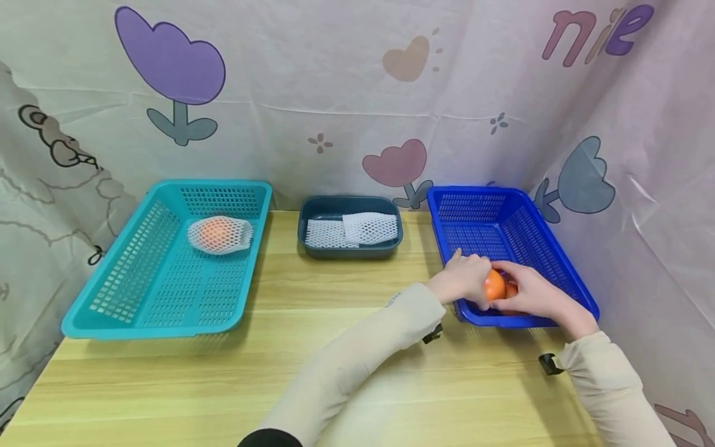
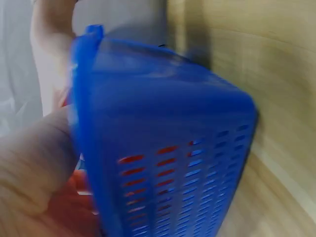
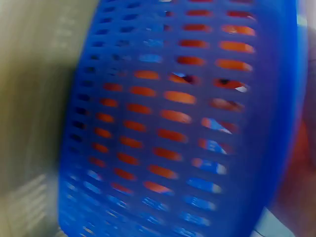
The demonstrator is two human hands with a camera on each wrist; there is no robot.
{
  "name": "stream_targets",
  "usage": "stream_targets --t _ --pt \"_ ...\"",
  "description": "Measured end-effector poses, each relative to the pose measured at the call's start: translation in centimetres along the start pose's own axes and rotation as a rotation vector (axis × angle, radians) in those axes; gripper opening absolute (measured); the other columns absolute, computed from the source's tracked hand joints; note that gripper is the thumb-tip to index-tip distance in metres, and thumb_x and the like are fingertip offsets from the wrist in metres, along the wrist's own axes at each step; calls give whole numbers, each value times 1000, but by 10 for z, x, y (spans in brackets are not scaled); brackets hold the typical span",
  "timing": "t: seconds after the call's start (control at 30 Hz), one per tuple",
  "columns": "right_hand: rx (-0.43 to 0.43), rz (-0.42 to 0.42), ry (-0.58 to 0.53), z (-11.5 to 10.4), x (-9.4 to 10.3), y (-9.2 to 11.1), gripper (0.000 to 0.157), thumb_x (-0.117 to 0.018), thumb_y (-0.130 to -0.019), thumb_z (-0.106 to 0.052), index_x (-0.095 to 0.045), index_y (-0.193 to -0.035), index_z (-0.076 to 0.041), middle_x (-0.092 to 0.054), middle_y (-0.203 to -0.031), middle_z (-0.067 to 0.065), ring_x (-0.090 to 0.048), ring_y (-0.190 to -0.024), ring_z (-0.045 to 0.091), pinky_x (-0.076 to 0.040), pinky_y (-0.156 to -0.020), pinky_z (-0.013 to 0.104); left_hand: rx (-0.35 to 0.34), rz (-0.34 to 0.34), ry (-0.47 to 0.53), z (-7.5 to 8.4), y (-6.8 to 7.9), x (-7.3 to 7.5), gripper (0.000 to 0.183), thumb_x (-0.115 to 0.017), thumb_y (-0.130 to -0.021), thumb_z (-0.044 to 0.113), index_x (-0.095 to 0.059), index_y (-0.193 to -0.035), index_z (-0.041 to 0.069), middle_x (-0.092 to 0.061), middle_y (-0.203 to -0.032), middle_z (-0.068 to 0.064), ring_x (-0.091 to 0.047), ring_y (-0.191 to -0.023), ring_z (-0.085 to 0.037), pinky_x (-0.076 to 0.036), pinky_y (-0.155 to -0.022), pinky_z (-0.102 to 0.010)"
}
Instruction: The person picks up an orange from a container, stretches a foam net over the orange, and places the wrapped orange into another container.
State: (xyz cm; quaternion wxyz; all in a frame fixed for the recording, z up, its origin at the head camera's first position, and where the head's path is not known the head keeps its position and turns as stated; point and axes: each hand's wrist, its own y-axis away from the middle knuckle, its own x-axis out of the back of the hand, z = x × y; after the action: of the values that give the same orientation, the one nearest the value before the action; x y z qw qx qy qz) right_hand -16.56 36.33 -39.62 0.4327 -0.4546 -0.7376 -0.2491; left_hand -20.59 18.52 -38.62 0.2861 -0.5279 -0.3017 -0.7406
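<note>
Both hands reach into the near end of the blue basket (image 1: 505,321). My left hand (image 1: 462,278) comes over its left rim and grips an orange (image 1: 494,285), fingers bent down around the fruit. From the right, my right hand (image 1: 533,292) curves its thumb and fingers round a second orange (image 1: 511,290), right beside the first. Orange colour shows through the slots of the basket wall (image 3: 237,148) in the right wrist view. In the left wrist view, part of the left hand (image 2: 29,158) lies against the basket's rim; its fingertips are hidden.
A turquoise basket (image 1: 162,329) at the left contains an orange in a white foam net (image 1: 219,234). Between the baskets, a dark grey-blue tray (image 1: 349,253) holds white foam nets (image 1: 370,228). A printed cloth (image 1: 313,74) hangs behind the wooden table (image 1: 346,323) and along its sides.
</note>
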Motion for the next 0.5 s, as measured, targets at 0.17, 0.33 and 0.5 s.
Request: stream_targets --t 0.17,0.33,0.5 --pt "24 105 -77 -13 18 7 72 -87 -76 -12 -50 -137 0 -58 -127 15 -63 -105 25 -54 -83 21 -36 73 160 -1 11 19 85 -91 -65 42 -51 -134 14 -55 -114 4 -55 -97 -9 -49 -88 -23" --pt "50 213 -252 -40 36 10 75 -84 -72 6 -50 -138 -3 -52 -130 1 -58 -108 0 -50 -84 11 -67 160 375 -7 27 43 80 -91 -67 36 -49 -132 16 -52 -118 5 -52 -100 -8 -47 -80 -20" --pt "73 306 -327 -66 54 12 79 -77 -73 18 -45 -143 -1 -50 -136 -2 -57 -113 1 -50 -86 13 -182 292 621 -15 48 62 75 -88 -72 27 -49 -135 19 -53 -123 5 -51 -105 -7 -47 -80 -17"
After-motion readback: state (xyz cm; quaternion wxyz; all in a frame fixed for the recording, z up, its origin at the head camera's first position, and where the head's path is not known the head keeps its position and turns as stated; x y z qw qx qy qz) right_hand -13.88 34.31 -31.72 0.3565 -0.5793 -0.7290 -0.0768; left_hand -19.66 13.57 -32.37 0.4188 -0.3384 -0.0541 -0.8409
